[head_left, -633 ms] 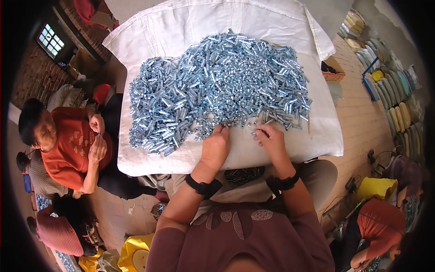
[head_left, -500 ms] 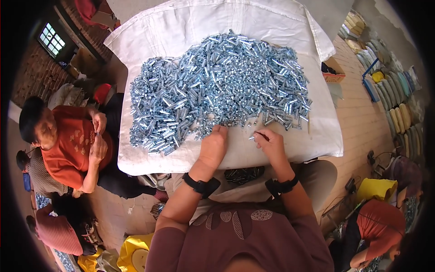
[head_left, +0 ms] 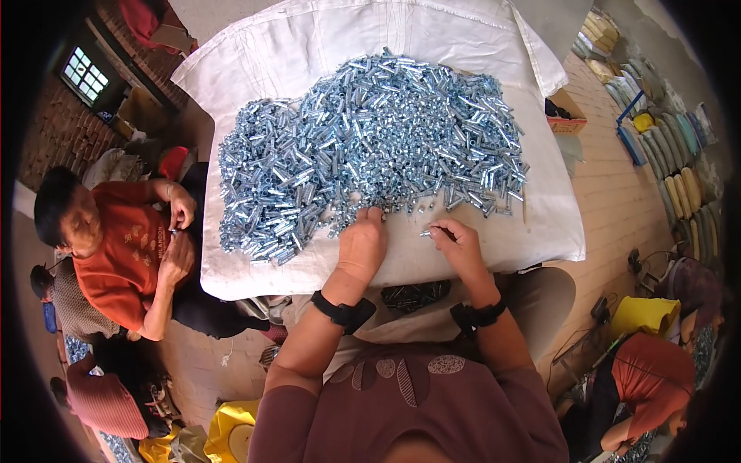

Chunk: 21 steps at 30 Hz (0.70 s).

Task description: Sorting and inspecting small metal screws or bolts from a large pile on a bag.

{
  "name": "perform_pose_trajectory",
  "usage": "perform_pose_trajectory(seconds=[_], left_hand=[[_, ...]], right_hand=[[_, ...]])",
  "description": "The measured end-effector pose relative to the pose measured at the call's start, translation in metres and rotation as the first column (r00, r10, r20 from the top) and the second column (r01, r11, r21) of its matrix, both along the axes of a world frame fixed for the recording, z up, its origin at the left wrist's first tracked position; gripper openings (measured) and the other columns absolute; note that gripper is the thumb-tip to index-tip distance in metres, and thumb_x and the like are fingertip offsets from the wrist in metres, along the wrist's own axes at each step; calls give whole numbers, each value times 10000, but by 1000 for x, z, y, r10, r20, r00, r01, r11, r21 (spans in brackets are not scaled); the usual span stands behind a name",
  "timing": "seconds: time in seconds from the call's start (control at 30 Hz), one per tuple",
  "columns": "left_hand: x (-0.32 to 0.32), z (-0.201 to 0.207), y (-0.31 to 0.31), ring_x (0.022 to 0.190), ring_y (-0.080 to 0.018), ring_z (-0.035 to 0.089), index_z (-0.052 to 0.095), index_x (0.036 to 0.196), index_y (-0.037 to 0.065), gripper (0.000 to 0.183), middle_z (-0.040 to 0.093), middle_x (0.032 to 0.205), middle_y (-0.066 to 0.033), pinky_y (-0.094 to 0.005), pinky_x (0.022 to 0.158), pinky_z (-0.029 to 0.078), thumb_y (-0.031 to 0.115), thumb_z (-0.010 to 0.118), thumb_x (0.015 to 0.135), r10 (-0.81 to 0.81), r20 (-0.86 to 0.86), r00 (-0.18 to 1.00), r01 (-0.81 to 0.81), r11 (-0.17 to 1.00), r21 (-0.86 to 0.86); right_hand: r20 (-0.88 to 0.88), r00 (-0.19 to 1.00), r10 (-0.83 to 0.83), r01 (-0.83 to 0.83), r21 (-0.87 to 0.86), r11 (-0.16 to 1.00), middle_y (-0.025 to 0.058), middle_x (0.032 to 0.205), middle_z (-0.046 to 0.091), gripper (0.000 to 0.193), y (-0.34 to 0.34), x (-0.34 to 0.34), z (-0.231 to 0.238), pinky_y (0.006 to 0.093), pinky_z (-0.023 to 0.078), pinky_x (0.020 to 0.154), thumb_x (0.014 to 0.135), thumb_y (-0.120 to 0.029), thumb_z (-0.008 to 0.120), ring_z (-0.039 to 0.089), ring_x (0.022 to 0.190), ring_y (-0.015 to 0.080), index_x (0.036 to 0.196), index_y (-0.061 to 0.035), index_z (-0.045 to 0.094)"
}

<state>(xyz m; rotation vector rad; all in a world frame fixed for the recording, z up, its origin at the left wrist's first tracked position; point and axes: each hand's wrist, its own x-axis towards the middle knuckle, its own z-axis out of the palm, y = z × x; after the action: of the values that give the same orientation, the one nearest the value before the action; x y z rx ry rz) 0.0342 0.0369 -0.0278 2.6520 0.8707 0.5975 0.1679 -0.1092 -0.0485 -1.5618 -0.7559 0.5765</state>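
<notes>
Now, wears a maroon shirt (head_left: pixel 332 413) with pale leaf shapes across the chest, plus a black band (head_left: pixel 488 315) on each wrist. Sits close up to a white cloth-covered desk (head_left: pixel 505 247), with dark rods (head_left: pixel 414 297) in view just below its near edge. Holds the right hand (head_left: pixel 457 241) over the bare near strip, a little apart from the heap (head_left: pixel 370 139), with the grip pinched closed, thumb to finger, on a slim piece (head_left: pixel 426 233), showing a shiny end to the left. Keeps the left hand (head_left: pixel 364 245) at the heap's near edge, with fingertips bunched together, touching the loose bits; cannot tell from above whether holding one or not. Beyond, faces the wide heap of bluish-silver tubes and smaller round bits, spread across the middle of the desk. Has for company a co-worker (head_left: pixel 131 255) in orange on the left, pinching a small part (head_left: pixel 174 230) between two hands, and past the desk's right side, a box (head_left: pixel 567 126). Farther off, looks toward stacked sacks (head_left: pixel 683 197) on the right and a paned window (head_left: pixel 85 76) on the left.
</notes>
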Motion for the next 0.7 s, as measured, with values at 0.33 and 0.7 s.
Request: perform_pose_trajectory(seconds=[0.33,0.7], left_hand=[[-22,22,-32,456,-61,421,594,882,38,90,522,655,5,-195,379,290,44,646,808,290,375,880,350,136,-927],[-35,37,-66,470,-30,347,582,944,22,85,575,772,-42,-164,371,252,36,575,860,416,390,821,496,-184,-848]], right_hand=[[-300,954,1,-1,0,1000,3,731,602,190,-13,-15,24,188,399,533,852,-164,612,517,599,51,933,6,634],[-447,895,8,34,85,996,2,706,597,181,-33,-46,35,179,392,496,860,-200,619,518,570,46,888,-22,630]])
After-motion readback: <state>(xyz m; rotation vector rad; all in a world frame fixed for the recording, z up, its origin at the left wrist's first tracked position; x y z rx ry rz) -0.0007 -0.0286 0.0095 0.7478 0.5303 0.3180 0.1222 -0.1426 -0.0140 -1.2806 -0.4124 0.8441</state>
